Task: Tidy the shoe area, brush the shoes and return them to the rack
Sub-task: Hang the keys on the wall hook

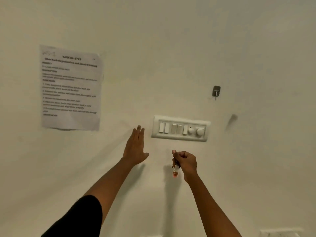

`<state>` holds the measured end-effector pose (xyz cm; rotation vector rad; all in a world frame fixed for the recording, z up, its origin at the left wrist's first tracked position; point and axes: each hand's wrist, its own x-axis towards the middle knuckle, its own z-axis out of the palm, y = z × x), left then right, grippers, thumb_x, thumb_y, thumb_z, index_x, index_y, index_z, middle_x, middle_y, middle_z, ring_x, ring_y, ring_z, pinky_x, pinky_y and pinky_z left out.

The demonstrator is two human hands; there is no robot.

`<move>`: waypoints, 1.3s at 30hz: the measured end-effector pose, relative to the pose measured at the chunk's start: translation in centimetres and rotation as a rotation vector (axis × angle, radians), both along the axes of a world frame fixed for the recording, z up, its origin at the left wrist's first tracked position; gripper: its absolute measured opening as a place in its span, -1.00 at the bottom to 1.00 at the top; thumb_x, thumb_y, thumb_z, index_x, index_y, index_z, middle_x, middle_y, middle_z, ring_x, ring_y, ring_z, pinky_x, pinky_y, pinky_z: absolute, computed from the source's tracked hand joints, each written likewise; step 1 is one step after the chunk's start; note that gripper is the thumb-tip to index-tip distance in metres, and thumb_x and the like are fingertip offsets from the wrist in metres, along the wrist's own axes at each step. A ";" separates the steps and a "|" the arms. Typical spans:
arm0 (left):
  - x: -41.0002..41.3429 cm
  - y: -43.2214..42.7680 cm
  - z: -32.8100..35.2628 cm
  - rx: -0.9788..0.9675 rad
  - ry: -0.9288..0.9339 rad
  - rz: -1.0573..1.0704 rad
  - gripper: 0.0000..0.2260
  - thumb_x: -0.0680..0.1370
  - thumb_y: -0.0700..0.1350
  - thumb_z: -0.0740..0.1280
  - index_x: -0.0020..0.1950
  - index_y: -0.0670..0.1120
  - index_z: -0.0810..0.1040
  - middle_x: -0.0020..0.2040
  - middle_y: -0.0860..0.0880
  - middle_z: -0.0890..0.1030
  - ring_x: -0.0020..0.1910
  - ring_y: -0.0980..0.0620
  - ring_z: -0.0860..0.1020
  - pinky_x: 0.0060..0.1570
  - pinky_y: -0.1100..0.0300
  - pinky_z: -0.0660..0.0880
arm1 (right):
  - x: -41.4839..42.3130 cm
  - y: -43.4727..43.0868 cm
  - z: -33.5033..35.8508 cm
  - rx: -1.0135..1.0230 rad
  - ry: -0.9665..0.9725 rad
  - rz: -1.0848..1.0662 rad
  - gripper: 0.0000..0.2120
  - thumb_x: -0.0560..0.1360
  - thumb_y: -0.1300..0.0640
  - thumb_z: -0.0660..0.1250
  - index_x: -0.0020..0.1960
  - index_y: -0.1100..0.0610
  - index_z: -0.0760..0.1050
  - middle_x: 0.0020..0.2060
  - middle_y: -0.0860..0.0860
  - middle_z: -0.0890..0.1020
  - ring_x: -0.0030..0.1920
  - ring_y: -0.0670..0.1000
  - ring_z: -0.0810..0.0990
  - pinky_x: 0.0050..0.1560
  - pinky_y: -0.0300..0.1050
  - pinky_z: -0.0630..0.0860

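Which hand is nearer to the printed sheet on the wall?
Left. The left hand, open, is just below and right of the sheet; the right hand, holding keys, is farther right, under the switch panel.

Small dark key bunch (176,164), reddish charm (175,174) dangling beneath it, pinched in the raised right hand (185,162)

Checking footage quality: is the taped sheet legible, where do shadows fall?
Head view: white printed paper sheet blurred, only its heading readable; soft shadows on the cream wall below left hand and right hand; its small dangling red charm smeared.
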<state>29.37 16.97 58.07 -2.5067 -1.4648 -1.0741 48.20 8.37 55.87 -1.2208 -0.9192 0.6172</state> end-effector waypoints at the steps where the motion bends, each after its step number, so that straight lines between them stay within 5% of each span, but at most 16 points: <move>1: 0.7 0.9 1.3 0.024 -0.033 -0.012 -0.11 0.48 0.06 0.38 0.54 -0.17 -0.15 0.56 -0.13 -0.19 0.54 -0.11 -0.17 0.48 0.09 -0.08 | 0.7 0.2 1.2 0.017 -0.027 -0.034 -0.77 0.38 0.10 0.50 -0.24 0.26 0.57 -0.42 0.12 0.60 -0.44 0.02 0.53 -0.33 -0.16 0.52; 7: 2.6 5.6 6.0 0.324 -0.178 0.007 -0.33 0.54 0.22 -0.03 0.56 -0.12 0.01 0.57 -0.06 -0.04 0.54 -0.02 -0.10 0.48 0.00 -0.19 | 3.9 1.7 8.5 0.152 -0.194 -0.166 -0.92 0.48 0.21 0.39 -0.11 0.24 0.60 -0.41 0.06 0.59 -0.56 -0.22 0.47 -0.54 -0.34 0.41; 10: 2.8 7.7 5.7 0.412 -0.161 0.025 -0.39 0.58 0.18 -0.04 0.56 -0.07 -0.03 0.57 -0.02 -0.04 0.54 0.04 -0.12 0.48 0.04 -0.26 | 5.5 2.6 12.3 0.276 -0.197 -0.282 -0.94 0.49 0.22 0.36 -0.08 0.20 0.60 -0.39 0.08 0.60 -0.56 -0.22 0.47 -0.54 -0.37 0.41; 13: 3.2 8.9 4.4 0.523 -0.141 0.103 -0.39 0.58 0.16 -0.01 0.56 -0.11 0.02 0.57 -0.06 0.02 0.55 -0.01 -0.03 0.50 -0.03 -0.13 | 7.2 3.2 15.0 0.377 -0.263 -0.395 -0.94 0.44 0.19 0.43 -0.10 0.17 0.61 -0.39 0.06 0.64 -0.51 -0.16 0.55 -0.41 -0.35 0.48; 19: 3.4 9.7 4.2 0.588 -0.118 0.130 -0.42 0.59 0.13 -0.03 0.55 -0.14 0.08 0.55 -0.09 0.08 0.54 -0.04 0.04 0.50 -0.06 -0.04 | 8.5 4.4 18.3 0.518 -0.344 -0.582 -0.76 0.38 0.24 0.48 0.00 0.24 0.52 -0.25 0.01 0.62 -0.47 -0.23 0.56 -0.47 -0.47 0.41; 25: 3.6 10.1 4.0 0.645 -0.115 0.154 -0.40 0.59 0.14 -0.01 0.54 -0.16 0.10 0.55 -0.11 0.08 0.54 -0.07 0.04 0.50 -0.08 -0.03 | 10.8 4.7 20.0 0.509 -0.342 -0.729 -0.69 0.34 0.20 0.51 0.02 0.19 0.49 -0.14 0.12 0.68 -0.24 0.03 0.66 -0.15 -0.04 0.61; 30: 3.6 10.2 4.0 0.668 -0.134 0.152 -0.40 0.59 0.14 -0.01 0.54 -0.17 0.09 0.55 -0.12 0.09 0.53 -0.08 0.06 0.49 -0.09 -0.02 | 12.4 5.2 20.9 0.445 -0.369 -0.796 -0.65 0.34 0.22 0.52 0.06 0.24 0.50 -0.10 0.14 0.66 -0.18 -0.06 0.59 -0.27 -0.47 0.37; 32: 3.6 10.3 4.0 0.675 -0.131 0.155 -0.39 0.59 0.14 0.00 0.54 -0.17 0.08 0.55 -0.12 0.08 0.54 -0.08 0.05 0.49 -0.10 -0.02 | 12.7 5.7 21.1 0.418 -0.389 -0.805 -0.65 0.34 0.22 0.51 0.06 0.24 0.50 -0.10 0.15 0.67 -0.16 -0.05 0.59 -0.29 -0.50 0.34; 37: 3.6 10.3 4.0 0.695 -0.135 0.166 -0.40 0.59 0.15 -0.01 0.54 -0.17 0.09 0.55 -0.12 0.08 0.54 -0.08 0.05 0.49 -0.09 -0.02 | 13.1 7.1 21.0 0.365 -0.412 -0.800 -0.64 0.32 0.21 0.52 0.06 0.23 0.50 -0.09 0.16 0.67 -0.08 0.09 0.65 -0.03 -0.03 0.57; 39: 3.6 10.4 4.0 0.705 -0.129 0.175 -0.40 0.60 0.15 -0.02 0.54 -0.17 0.09 0.55 -0.12 0.08 0.54 -0.08 0.05 0.49 -0.09 -0.01 | 13.2 7.4 20.8 0.349 -0.421 -0.806 -0.63 0.32 0.21 0.52 0.07 0.23 0.50 -0.07 0.16 0.67 -0.07 0.09 0.65 0.00 -0.02 0.56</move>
